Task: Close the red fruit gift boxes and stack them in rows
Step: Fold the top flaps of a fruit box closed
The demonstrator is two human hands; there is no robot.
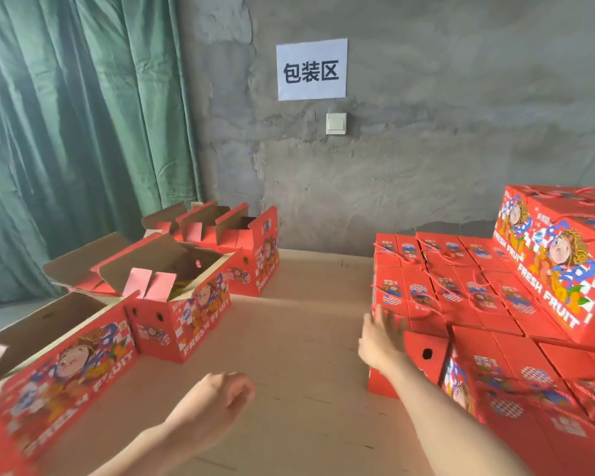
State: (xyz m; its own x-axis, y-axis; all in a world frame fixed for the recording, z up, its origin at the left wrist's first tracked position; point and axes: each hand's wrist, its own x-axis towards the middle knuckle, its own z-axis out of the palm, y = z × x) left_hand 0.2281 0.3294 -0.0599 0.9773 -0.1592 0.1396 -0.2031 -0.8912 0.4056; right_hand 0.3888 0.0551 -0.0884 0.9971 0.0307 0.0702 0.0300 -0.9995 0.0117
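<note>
Several open red fruit gift boxes stand along the left: a near one (59, 369), a middle one (182, 304) with its flaps up, and a far one (251, 255). On the right, closed red boxes (461, 290) lie in rows with red cord handles, and one closed box (557, 262) sits on top of them. My right hand (380, 334) reaches out with straight fingers toward the left side of the closed rows; motion blur hides whether it touches them. My left hand (217, 400) hovers over the surface, fingers loosely curled, holding nothing.
A brown cardboard-covered surface (299, 338) runs between the two groups of boxes. Behind it is a rough grey wall with a white paper sign (311, 68) and a light switch (336, 123). A green curtain (76, 132) hangs at the left.
</note>
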